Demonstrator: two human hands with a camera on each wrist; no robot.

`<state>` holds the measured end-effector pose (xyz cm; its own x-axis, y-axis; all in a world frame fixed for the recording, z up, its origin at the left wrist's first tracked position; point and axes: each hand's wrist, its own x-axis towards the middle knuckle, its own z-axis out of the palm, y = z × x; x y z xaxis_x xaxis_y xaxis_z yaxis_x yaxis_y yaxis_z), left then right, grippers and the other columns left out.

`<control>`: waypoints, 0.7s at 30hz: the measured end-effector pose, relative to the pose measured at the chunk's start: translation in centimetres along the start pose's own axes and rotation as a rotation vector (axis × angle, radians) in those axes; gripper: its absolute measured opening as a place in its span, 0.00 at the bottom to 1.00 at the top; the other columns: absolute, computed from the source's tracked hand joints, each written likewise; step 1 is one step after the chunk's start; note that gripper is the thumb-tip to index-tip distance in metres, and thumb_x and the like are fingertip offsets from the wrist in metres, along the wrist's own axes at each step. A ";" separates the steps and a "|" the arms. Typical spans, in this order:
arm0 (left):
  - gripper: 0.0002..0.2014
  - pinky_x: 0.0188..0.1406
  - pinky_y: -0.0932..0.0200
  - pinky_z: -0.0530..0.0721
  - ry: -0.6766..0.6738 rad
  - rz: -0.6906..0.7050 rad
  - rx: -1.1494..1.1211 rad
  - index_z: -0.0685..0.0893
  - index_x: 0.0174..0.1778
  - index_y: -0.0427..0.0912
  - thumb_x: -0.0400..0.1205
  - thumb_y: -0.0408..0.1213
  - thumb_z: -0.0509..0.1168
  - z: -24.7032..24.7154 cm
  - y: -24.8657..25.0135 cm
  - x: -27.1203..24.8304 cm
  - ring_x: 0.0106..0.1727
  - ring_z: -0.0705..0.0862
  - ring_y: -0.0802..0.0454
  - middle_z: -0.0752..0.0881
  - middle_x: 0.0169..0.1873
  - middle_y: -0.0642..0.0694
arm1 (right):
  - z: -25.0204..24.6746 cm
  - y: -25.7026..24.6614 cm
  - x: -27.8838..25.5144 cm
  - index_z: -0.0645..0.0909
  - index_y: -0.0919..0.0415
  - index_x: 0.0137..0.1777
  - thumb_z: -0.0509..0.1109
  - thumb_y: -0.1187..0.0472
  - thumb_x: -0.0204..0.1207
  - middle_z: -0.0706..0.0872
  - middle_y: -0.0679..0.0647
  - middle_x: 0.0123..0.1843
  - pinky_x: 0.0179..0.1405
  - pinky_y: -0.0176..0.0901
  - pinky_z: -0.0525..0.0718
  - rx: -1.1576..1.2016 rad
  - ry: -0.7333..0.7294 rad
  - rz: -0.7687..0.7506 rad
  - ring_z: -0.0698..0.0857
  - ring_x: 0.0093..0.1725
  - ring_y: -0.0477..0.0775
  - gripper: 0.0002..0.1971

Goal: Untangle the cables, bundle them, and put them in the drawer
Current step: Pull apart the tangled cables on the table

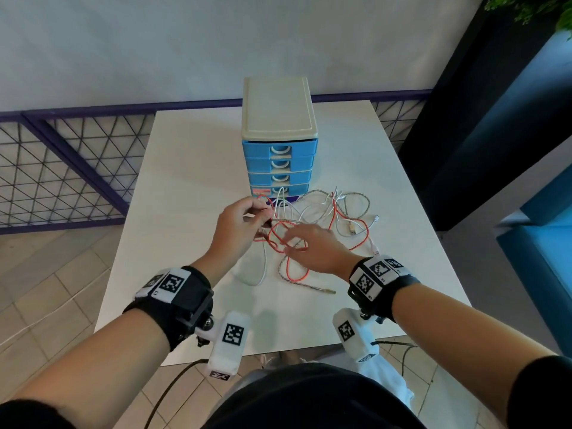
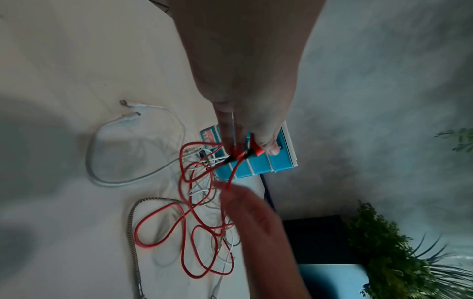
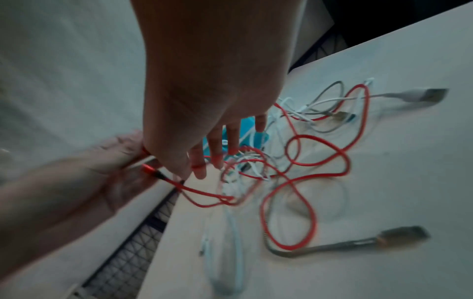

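Observation:
A tangle of cables lies on the white table in front of a small drawer unit whose blue drawers are all closed. The tangle holds a red cable, white cables and a braided grey cable. My left hand is raised above the pile and pinches the red cable's plug end. To its right, my right hand reaches with straight, spread fingers into a red loop. A red strand crosses those fingers without being gripped.
The drawer unit stands at the middle back of the table, just behind the tangle. Loose plugs lie to the right. A purple mesh railing runs along the left, and a dark and blue partition stands on the right.

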<state>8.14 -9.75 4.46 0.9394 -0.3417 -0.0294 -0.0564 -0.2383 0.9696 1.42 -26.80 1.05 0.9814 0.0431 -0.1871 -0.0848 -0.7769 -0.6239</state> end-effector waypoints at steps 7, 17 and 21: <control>0.05 0.46 0.55 0.88 0.022 0.068 0.019 0.88 0.39 0.50 0.79 0.35 0.70 0.6 0.0 0.4 0.40 0.88 0.50 0.89 0.34 0.50 | -1.3 -3.3 1.0 0.86 0.58 0.51 0.69 0.55 0.80 0.89 0.52 0.38 0.41 0.36 0.82 0.310 0.017 0.028 0.85 0.35 0.48 0.08; 0.09 0.28 0.60 0.82 0.116 -0.014 -0.163 0.73 0.46 0.42 0.89 0.38 0.51 -0.8 0.0 -0.3 0.24 0.79 0.52 0.76 0.35 0.44 | -5.8 2.3 0.1 0.85 0.58 0.44 0.61 0.60 0.83 0.87 0.51 0.35 0.31 0.31 0.78 0.430 0.301 0.170 0.86 0.31 0.46 0.11; 0.12 0.25 0.63 0.74 0.100 0.051 -0.100 0.78 0.51 0.40 0.89 0.38 0.51 -1.0 0.1 -0.6 0.24 0.72 0.54 0.75 0.29 0.45 | -9.4 7.4 -0.7 0.85 0.56 0.41 0.63 0.62 0.81 0.87 0.50 0.33 0.28 0.26 0.76 0.197 0.299 0.301 0.83 0.25 0.41 0.10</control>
<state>7.95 -8.66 4.78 0.9655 -0.2574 0.0397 -0.0751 -0.1292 0.9888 1.72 -38.53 3.68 0.9122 -0.3715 -0.1729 -0.3762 -0.5916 -0.7131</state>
